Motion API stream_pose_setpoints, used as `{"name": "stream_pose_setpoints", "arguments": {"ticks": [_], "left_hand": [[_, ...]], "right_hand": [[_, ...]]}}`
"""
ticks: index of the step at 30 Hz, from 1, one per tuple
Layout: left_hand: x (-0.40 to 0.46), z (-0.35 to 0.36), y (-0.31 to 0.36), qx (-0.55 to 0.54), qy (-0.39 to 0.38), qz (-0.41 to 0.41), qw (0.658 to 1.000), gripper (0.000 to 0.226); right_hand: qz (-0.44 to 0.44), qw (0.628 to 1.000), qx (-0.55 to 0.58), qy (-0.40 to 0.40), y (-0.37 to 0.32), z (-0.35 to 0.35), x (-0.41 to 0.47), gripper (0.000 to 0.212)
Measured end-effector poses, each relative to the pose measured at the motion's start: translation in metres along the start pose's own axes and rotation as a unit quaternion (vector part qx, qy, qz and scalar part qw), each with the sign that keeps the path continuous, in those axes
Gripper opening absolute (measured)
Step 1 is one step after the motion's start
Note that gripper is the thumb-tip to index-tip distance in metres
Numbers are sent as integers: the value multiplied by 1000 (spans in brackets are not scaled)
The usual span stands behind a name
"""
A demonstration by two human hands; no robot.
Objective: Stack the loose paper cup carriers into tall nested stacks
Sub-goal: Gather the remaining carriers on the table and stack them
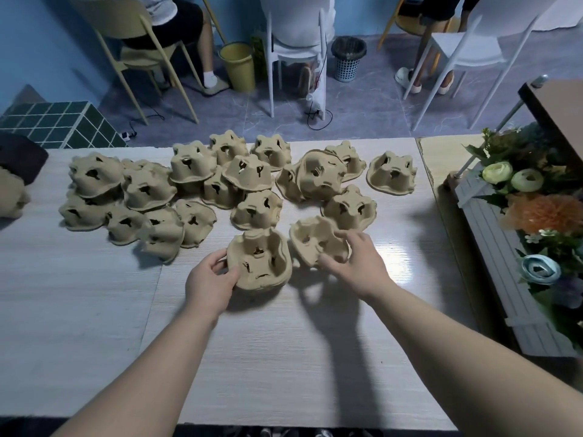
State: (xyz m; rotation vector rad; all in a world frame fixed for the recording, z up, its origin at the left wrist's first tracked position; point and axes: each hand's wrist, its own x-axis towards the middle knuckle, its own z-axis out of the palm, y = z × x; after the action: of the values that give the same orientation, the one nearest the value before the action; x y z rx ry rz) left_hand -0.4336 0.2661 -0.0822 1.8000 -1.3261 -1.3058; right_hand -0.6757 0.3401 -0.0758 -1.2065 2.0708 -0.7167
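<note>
Forearms: two are reaching forward from the near desk (94, 310) edge, over bare pale wood-grain surface.
Left hand (211, 280): it is gripping the near-left rim of a carrier stack (258, 263), thumb over the rim and fingers curling at the side.
Stack: it is sitting open side up on the desk, just in front of the loose pile, with more than one carrier nested in it; the exact number cannot be told.
Right hand (353, 260): it is holding a tilted carrier (315, 241) just right of the stack, fingers curled over its near edge and thumb at its lower side.
Loose carriers (148, 187): roughly seventeen more are lying across the far half of the desk, mostly upside down, many overlapping or leaning on each other.
Separate carrier (392, 173): one is lying apart near the far right.
Left edge: one more carrier (12, 193) is showing partly, cut off by the frame, beside a dark object (22, 156).
Open room: a wide bare area is lying between the pile and the near edge, on both sides of the arms.
Right side: a white planter (492, 257) with artificial flowers (533, 212) is standing just beyond the desk's right edge.
Background: three chairs with seated people, one yellow bucket (238, 66) and one mesh bin (348, 58) are standing on the floor beyond the far edge.
</note>
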Motion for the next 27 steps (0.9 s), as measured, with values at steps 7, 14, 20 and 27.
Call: {"name": "stream_pose_setpoints", "arguments": {"ticks": [7,14,20,27], "left_hand": [[1,-7,-7,-17,4,-9,1000,35],[14,-15,-14,-48,-31,-25,998,38],[29,-14,-11,-75,-82,-24,993,31],[45,-7,-6,-107,-150,-29,982,26]], "right_hand": [[65,997,40,28,-6,15,0,50],[151,984,56,81,-11,25,10,31],[168,951,135,220,-20,19,7,26],[102,931,286,203,-72,29,-6,4]]}}
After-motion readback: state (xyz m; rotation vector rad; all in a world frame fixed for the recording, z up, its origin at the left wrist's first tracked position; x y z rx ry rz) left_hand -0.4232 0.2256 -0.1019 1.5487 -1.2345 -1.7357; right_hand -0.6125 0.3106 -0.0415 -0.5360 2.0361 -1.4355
